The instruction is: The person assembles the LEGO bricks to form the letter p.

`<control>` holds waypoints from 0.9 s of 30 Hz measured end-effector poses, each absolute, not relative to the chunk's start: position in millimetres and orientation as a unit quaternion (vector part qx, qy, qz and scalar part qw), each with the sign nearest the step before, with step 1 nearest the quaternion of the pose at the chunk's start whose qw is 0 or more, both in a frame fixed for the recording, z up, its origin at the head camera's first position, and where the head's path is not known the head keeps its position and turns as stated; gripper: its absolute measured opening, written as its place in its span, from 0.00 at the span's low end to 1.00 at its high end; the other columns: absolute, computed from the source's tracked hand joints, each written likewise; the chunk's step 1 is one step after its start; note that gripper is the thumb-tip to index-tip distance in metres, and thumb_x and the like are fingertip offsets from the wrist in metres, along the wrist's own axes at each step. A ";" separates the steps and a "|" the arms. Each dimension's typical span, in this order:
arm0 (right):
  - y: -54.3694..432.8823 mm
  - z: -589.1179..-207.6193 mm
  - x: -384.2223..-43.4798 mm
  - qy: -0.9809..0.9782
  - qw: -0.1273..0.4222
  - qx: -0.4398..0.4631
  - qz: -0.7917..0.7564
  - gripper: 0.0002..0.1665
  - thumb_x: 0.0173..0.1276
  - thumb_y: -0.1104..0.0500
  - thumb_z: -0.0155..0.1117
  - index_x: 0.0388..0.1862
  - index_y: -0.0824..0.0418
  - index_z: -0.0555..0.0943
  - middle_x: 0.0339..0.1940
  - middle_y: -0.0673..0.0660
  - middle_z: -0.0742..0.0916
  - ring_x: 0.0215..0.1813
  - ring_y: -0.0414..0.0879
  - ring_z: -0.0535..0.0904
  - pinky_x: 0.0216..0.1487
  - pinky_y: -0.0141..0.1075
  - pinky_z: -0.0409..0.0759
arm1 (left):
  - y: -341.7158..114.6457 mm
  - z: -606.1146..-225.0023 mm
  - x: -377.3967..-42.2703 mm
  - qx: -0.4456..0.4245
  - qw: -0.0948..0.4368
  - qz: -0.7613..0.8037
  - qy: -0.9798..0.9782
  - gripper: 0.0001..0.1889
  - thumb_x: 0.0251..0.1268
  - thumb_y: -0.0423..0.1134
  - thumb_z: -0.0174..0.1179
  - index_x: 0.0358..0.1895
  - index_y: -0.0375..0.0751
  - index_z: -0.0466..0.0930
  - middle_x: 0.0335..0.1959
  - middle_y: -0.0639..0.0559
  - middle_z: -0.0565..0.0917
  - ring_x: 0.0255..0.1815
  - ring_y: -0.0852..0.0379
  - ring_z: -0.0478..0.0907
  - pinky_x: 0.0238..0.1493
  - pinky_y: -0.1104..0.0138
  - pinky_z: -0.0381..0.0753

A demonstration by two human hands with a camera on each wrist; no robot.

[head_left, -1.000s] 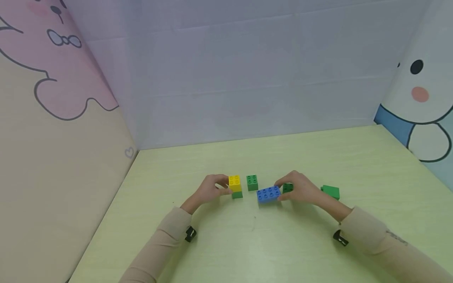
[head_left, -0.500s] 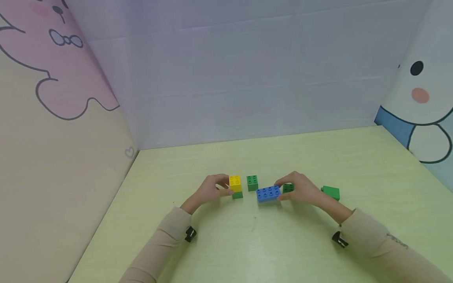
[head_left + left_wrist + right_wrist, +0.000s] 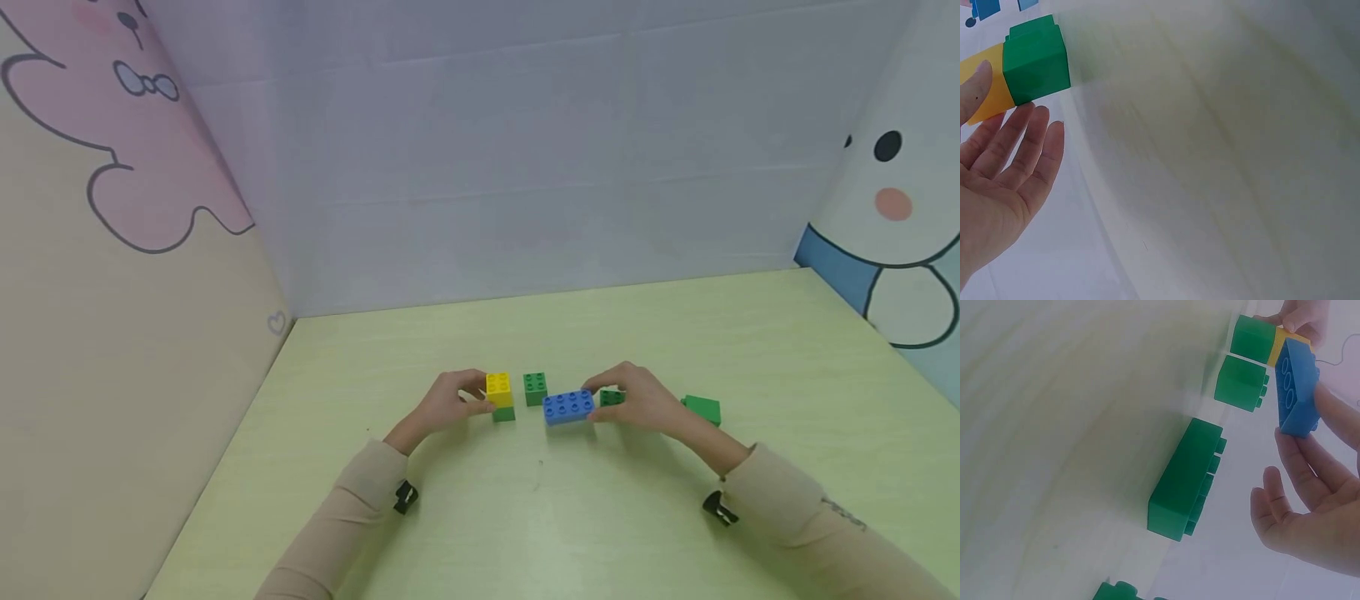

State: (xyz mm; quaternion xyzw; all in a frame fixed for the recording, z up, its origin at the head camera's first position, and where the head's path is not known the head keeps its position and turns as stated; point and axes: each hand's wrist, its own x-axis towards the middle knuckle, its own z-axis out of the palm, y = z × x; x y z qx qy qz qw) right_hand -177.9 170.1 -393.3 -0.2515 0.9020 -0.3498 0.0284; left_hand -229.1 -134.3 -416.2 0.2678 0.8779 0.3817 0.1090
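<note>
My left hand [image 3: 450,402] pinches a yellow building brick [image 3: 498,390] between thumb and fingers. That brick sits on a small green brick [image 3: 1038,69], which stands on the table. The right hand [image 3: 637,400] grips one end of a long blue brick [image 3: 567,407], studs up. In the right wrist view the blue brick is held up off the table, its hollow underside showing. A second small green brick [image 3: 1239,382] stands between the stack and the blue brick. Just behind the right fingers is a long green brick [image 3: 1182,481], partly hidden in the head view.
Another green brick [image 3: 702,408] lies on its side, studs to the left, beyond the right wrist. The pale table [image 3: 480,517] meets a plain cloth wall [image 3: 525,167] at the back. Panels with cartoon animals flank it left and right.
The right hand has raised the blue brick very slightly. My left hand stays on the yellow brick, and the other bricks keep their places. The head view has shifted a little.
</note>
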 end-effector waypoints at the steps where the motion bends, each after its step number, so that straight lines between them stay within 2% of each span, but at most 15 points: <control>1: 170.5 -393.2 -178.2 0.902 0.026 -0.253 -0.349 0.20 0.52 0.59 0.71 0.44 0.65 0.82 0.42 0.58 0.85 0.48 0.57 0.76 0.47 0.54 0.73 | -134.1 -416.6 -229.2 0.265 0.109 0.383 0.878 0.19 0.55 0.36 0.64 0.51 0.37 0.76 0.41 0.50 0.80 0.40 0.55 0.77 0.39 0.66 0.78; 27: 168.6 -382.7 -178.2 0.899 0.020 -0.239 -0.367 0.23 0.54 0.61 0.69 0.49 0.68 0.79 0.45 0.60 0.83 0.49 0.59 0.75 0.46 0.53 0.74 | -134.7 -417.0 -231.4 0.271 0.108 0.389 0.874 0.19 0.55 0.36 0.64 0.51 0.35 0.76 0.41 0.48 0.81 0.40 0.54 0.77 0.39 0.65 0.79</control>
